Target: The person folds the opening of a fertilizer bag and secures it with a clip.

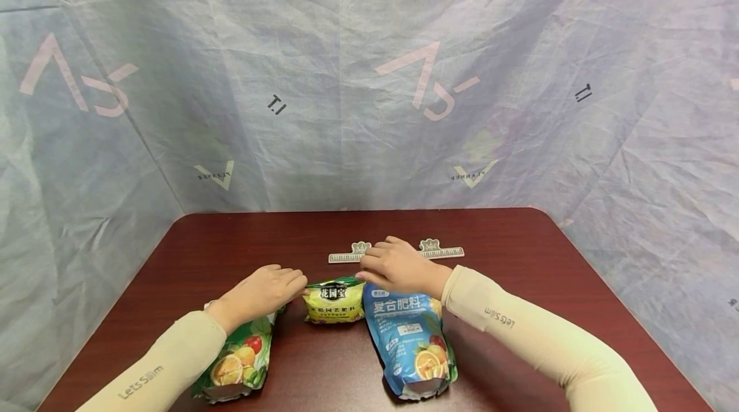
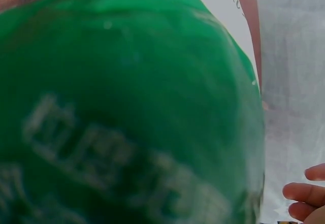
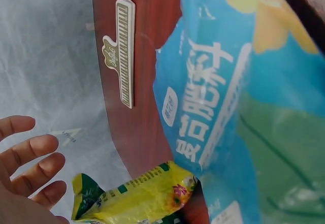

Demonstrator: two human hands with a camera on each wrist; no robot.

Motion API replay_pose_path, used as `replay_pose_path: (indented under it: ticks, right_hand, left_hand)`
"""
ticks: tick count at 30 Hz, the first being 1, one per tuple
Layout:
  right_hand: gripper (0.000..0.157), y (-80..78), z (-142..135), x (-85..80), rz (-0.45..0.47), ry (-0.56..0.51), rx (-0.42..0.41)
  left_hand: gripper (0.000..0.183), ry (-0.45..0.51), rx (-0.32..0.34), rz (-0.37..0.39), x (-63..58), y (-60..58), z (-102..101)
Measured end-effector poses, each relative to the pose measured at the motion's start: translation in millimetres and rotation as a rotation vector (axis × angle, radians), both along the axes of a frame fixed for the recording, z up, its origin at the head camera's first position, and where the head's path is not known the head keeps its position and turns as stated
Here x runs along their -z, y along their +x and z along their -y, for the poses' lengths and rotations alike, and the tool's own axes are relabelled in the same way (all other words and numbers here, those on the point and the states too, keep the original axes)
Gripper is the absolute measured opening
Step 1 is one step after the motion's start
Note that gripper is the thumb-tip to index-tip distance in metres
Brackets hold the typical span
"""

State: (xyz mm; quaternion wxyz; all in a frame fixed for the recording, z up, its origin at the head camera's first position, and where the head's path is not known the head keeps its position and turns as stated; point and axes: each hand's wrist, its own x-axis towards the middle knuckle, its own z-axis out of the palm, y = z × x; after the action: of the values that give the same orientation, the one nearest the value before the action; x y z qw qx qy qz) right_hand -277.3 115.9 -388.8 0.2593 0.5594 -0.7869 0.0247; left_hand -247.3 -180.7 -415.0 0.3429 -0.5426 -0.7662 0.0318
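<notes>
My left hand [image 1: 262,293] hovers over the top of a green fertilizer bag [image 1: 245,360] with fruit pictures, its fingertips by the left end of a small yellow-green fertilizer packet [image 1: 333,304]. Whether those fingertips touch the packet, I cannot tell. Above the top of a blue fertilizer bag [image 1: 407,341] is my right hand [image 1: 401,264], near the packet's right end. In the right wrist view its fingers [image 3: 38,176] are relaxed and spread, apart from the packet [image 3: 137,196]. The left wrist view is mostly filled by the green bag [image 2: 142,82], with loosely bent fingers [image 2: 304,191] at the right edge.
Two pale clips with piano-key strips, a left one [image 1: 346,257] and a right one [image 1: 447,251], lie behind the bags on the dark red table [image 1: 231,239]. Grey printed cloth [image 1: 340,110] hangs around the table's back and sides.
</notes>
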Motion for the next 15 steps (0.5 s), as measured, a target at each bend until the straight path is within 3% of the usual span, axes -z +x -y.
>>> replay_pose_path:
  ticks: [15]
  right_hand:
    - [0.014, -22.4, -2.5, 1.1, -0.056, -0.025, 0.052]
  left_hand:
    - [0.031, -0.011, -0.007, 0.008, 0.2, 2.2, 1.2]
